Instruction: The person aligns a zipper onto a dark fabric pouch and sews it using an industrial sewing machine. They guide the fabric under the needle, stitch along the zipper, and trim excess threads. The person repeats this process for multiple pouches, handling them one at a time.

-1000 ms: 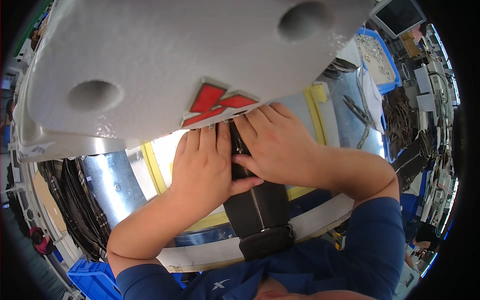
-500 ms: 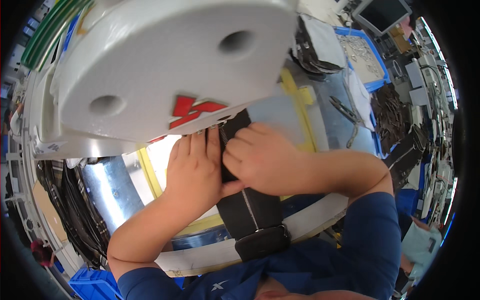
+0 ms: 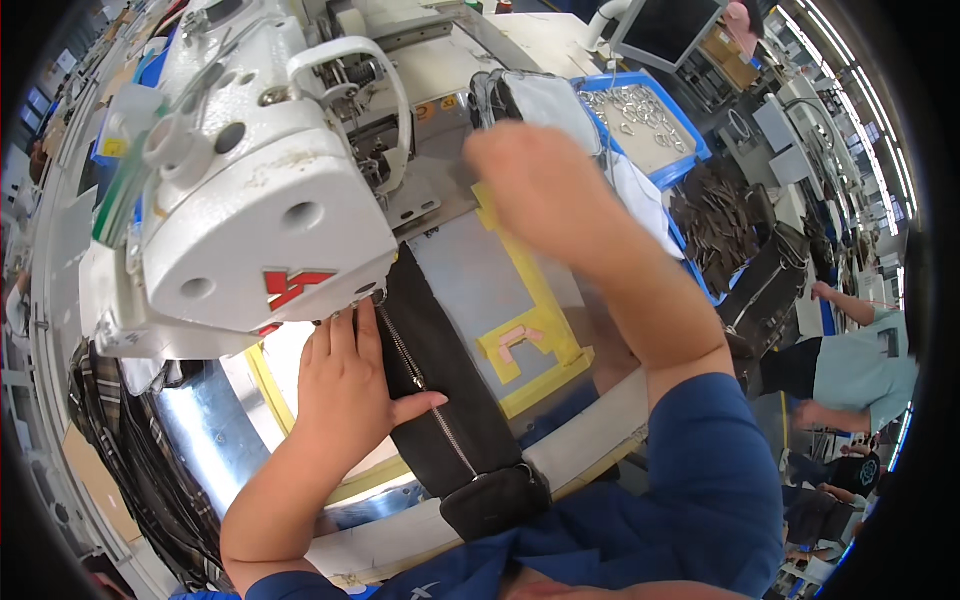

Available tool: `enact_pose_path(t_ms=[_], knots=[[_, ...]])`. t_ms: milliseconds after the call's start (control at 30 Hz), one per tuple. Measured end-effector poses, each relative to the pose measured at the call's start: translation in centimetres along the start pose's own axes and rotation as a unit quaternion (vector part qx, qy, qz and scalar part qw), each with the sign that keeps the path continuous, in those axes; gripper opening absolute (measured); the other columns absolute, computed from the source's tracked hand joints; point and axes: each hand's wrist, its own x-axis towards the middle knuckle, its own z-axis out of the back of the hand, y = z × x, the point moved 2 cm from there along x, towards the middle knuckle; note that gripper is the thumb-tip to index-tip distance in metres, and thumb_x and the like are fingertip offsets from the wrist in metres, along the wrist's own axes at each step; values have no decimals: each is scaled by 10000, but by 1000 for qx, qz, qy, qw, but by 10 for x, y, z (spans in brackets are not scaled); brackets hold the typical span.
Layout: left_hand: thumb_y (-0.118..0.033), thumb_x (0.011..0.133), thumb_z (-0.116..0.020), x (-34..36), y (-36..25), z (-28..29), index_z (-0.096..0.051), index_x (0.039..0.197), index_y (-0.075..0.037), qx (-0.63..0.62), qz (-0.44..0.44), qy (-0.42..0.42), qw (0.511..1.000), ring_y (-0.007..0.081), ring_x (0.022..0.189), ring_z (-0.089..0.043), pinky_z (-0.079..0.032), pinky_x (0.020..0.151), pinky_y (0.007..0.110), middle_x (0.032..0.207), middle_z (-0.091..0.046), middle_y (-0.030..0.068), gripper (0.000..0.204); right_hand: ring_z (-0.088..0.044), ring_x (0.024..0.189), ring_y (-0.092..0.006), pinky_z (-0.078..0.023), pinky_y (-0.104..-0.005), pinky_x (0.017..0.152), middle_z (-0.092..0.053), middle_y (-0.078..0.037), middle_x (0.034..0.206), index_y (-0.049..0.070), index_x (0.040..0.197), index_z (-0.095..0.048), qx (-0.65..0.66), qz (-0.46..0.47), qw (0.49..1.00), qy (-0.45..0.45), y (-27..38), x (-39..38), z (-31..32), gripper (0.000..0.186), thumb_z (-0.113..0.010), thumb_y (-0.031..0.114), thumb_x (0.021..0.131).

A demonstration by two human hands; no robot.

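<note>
A white sewing machine head (image 3: 225, 200) with a red emblem fills the upper left. Below it lies a long black fabric piece (image 3: 450, 380) with a silver zipper and a small pouch (image 3: 495, 500) at its near end. My left hand (image 3: 345, 385) rests at the piece's left edge, fingers stretched flat under the machine's front, thumb out across the fabric. My right hand (image 3: 525, 180) is raised right of the machine head, near a stack of grey and black pieces (image 3: 530, 95); its fingers are blurred, so their grip is unclear. Yellow tape (image 3: 545, 310) borders the metal plate beside the fabric.
A blue tray of metal hardware (image 3: 650, 160), dark fabric scraps (image 3: 710, 230) and a monitor (image 3: 668, 25) are at the right and back. Dark plaid pieces (image 3: 120, 440) are piled on the left. A co-worker in light teal (image 3: 860, 375) is at the far right.
My right hand has left the zippered piece and moved up and right. My left hand stays on the fabric, slightly lower. The view has shifted, showing more of the machine.
</note>
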Motion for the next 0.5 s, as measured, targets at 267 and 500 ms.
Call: enact_pose_path(t_ms=[267, 500], knots=[[-790, 667, -817, 0, 2, 1, -417, 1516, 184, 18, -8, 1, 1000, 452, 1396, -491, -390, 1201, 490, 1480, -509, 313, 1352, -753, 924, -387, -584, -530, 775, -783, -178, 1028, 41, 989, -722, -83, -163, 983, 35, -64, 13, -12, 144, -657, 40, 860], [-590, 631, -962, -10, -10, 23, -435, 1524, 129, -163, -123, -150, 967, 433, 1238, -605, -515, 1052, 479, 1438, -536, 310, 1262, -691, 819, -324, -544, -385, 743, -732, -153, 903, 11, 1056, -770, 353, -85, 929, -64, 5, -12, 89, 263, -650, -13, 824]])
